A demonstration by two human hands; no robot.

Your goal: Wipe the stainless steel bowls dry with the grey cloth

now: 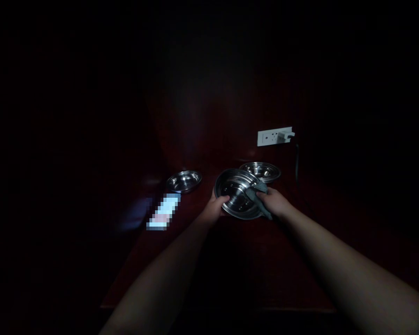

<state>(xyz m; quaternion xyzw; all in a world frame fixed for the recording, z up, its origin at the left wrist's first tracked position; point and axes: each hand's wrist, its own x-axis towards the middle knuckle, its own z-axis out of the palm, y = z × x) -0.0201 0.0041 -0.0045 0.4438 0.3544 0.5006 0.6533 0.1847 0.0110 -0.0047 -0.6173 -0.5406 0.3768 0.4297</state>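
Near the frame's centre, the left hand (213,209) grips a tilted stainless-steel bowl (232,190); the right hand (275,202) holds a grey cloth (255,194) over its right rim. Uneven rubbing could twist it loose, striking the shallow dish (267,173) at upper right.

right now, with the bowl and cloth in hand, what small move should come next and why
Probably slide the cloth along the bowl's inside: the right hand already holds it over the right rim, while the left hand grips the left side, thumb inside.
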